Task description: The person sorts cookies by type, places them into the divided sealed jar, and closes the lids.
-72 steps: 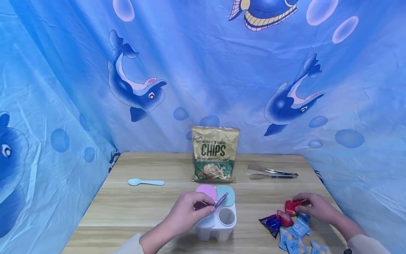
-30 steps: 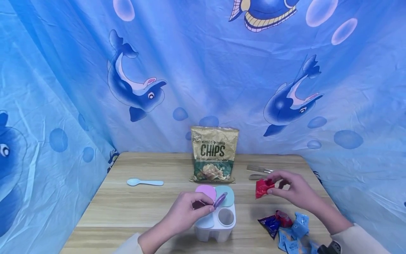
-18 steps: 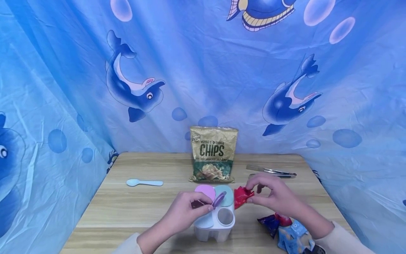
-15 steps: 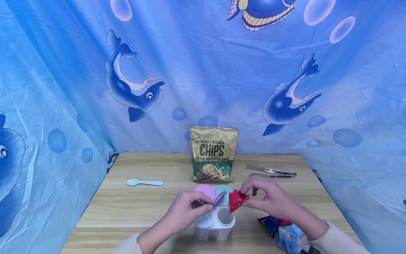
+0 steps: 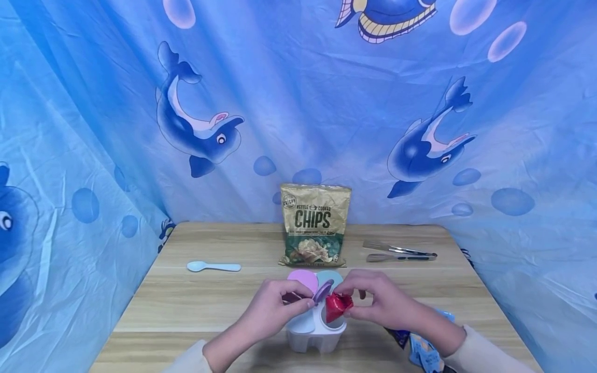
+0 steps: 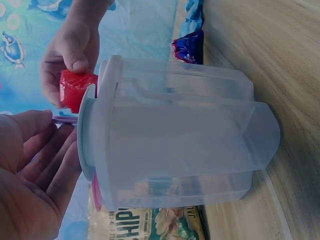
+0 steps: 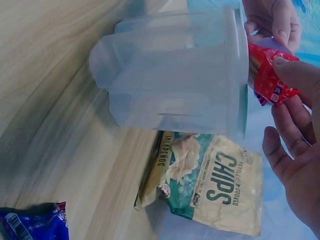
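A translucent white container [image 6: 180,125] with several round lids stands on the table. My left hand [image 5: 272,305] pinches a small purple lid [image 5: 323,291], tilted up beside an uncovered round opening. My right hand [image 5: 380,300] holds a red wrapped snack packet [image 5: 338,306] between thumb and fingers, right over that opening. In the right wrist view the red packet overlaps the container's rim. The pink lid [image 5: 302,280] and the teal lid [image 5: 329,277] lie flat on the far side; a pale blue lid [image 5: 300,325] covers the near left.
Behind the container stands a chips bag [image 5: 314,223]. Tongs [image 5: 410,255] lie at the back right, a light blue spoon [image 5: 213,267] at the left. A dark blue packet [image 7: 35,222] and light blue packets [image 5: 425,355] lie at right, partly hidden by my right forearm.
My right hand has lifted the red packet from the pile on the right and carried it left to the container's opening. The left hand has stayed in place with the purple lid.
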